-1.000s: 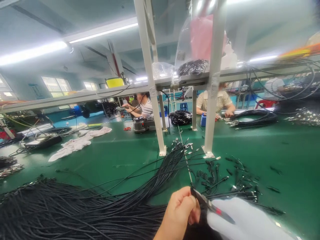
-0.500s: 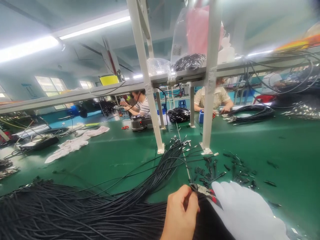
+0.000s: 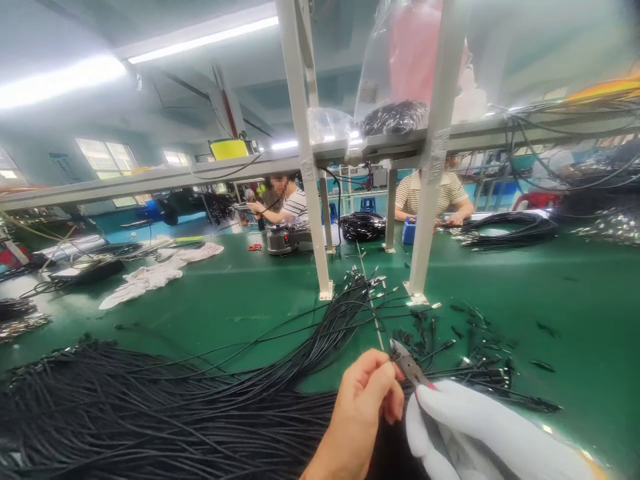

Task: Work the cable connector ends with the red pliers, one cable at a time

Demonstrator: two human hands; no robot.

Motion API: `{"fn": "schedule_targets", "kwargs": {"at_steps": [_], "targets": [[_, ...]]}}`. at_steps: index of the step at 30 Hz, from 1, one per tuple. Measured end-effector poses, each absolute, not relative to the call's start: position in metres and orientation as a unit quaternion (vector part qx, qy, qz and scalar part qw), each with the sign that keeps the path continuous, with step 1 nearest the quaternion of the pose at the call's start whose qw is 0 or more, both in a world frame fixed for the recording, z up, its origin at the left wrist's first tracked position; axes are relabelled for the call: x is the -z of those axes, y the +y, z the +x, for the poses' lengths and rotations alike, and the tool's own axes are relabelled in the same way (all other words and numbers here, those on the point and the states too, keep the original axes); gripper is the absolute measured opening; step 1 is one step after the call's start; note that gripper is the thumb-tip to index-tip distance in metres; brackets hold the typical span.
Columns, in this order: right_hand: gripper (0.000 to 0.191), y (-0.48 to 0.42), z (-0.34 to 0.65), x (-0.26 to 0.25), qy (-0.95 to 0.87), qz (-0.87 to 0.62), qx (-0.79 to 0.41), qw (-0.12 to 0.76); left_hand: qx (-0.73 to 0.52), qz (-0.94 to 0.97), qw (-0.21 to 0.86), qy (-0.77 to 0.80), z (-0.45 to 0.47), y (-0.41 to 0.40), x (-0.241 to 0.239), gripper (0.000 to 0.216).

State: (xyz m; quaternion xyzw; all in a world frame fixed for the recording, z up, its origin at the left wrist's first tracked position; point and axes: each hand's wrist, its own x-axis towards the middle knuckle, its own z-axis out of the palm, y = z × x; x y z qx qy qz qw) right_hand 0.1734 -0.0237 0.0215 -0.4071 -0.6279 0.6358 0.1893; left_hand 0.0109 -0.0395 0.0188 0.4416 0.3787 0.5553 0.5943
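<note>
My bare left hand [image 3: 367,397] is closed, thumb and fingers pinched on a black cable whose end is mostly hidden by the fingers. Right at those fingertips are the metal jaws of the cutting pliers [image 3: 407,363], which point up and to the left. My right hand [image 3: 475,423], in a white glove, grips their red handles. A thick bundle of black cables [image 3: 175,413] spreads across the table to the left, with a narrower strand [image 3: 325,340] running up to metal-tipped ends. Small black connector pieces [image 3: 470,333] lie scattered beyond the pliers.
Two white shelf posts [image 3: 317,233] stand on the green table [image 3: 250,280], holding a shelf above it. Further off are a white cloth [image 3: 160,270], a coiled black cable [image 3: 363,225] and a grey device [image 3: 283,239]. Two people sit across the table.
The pliers have swung so their jaws point more upward, and my gloved hand has turned and lowered. My left hand has shifted slightly up. The camera view has moved a little left.
</note>
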Motion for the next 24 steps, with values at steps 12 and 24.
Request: {"fn": "schedule_targets", "kwargs": {"at_steps": [12, 24], "targets": [[0.056, -0.019, 0.176, -0.023, -0.590, -0.342, -0.711, 0.170, -0.571, 0.384, 0.639, 0.344, 0.008, -0.039, -0.026, 0.025], [0.046, -0.024, 0.175, -0.028, -0.569, -0.325, -0.734, 0.178, -0.655, 0.369, 0.567, 0.337, 0.009, -0.032, -0.013, 0.028]]}}
